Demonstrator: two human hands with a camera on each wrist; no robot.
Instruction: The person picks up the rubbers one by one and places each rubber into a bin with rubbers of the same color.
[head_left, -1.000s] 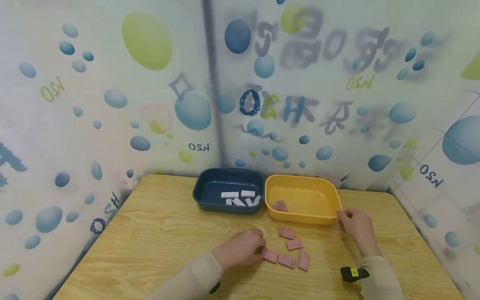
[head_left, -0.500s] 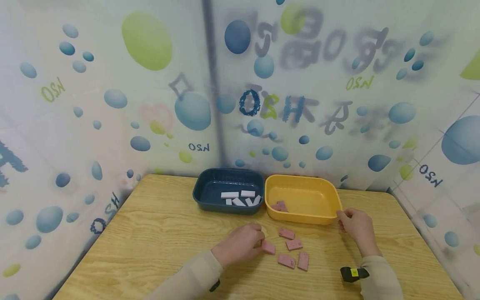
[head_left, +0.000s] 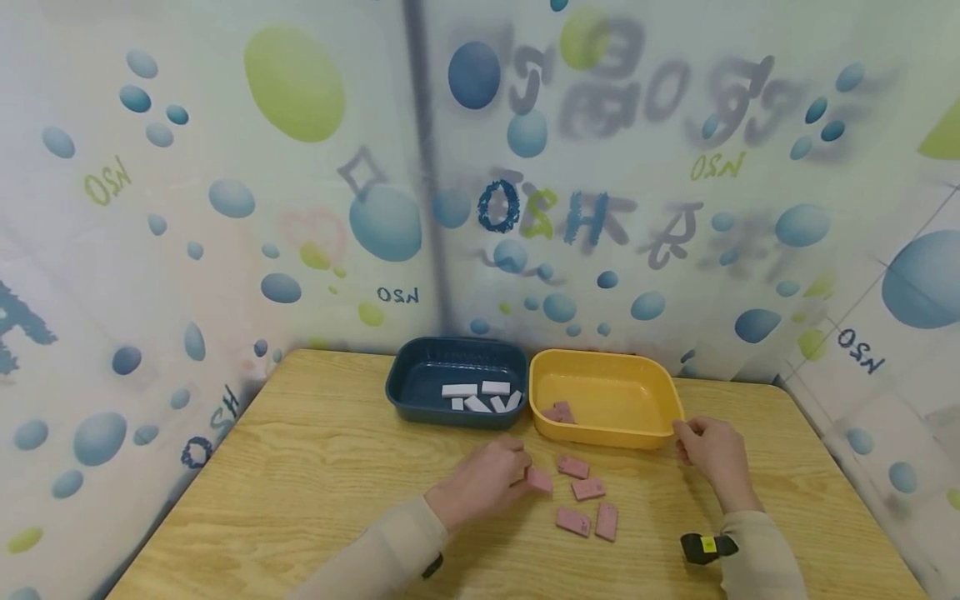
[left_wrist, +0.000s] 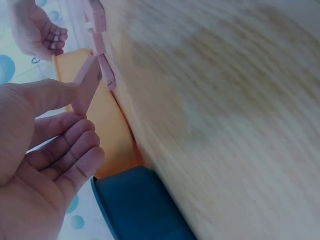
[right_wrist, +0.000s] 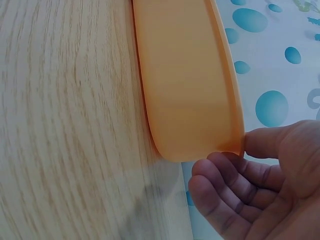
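Observation:
Between thumb and forefinger, my left hand (head_left: 483,477) pinches a pink rectangular block (head_left: 538,480); the left wrist view shows that block (left_wrist: 87,85) tilted above the wood. Several more pink blocks (head_left: 573,522) lie flat on the table just right of it. My right hand (head_left: 711,450) grips the front right corner of a yellow bin (head_left: 607,433). In the right wrist view the thumb lies on one side of the bin's rim (right_wrist: 239,100) and the fingers curl under the other. A few pink blocks (head_left: 564,412) rest inside the bin's near left corner.
A dark blue bin (head_left: 453,417) with several white blocks (head_left: 460,390) stands against the yellow one's left side. Both sit near the back edge of the wooden table (head_left: 300,467), close to a patterned curtain (head_left: 337,150). A black wrist strap (head_left: 705,548) hangs beside the right sleeve.
My left hand has picked the leftmost pink block off the row and carried it away from me, toward the bins. The right hand has stayed on the yellow bin's corner.

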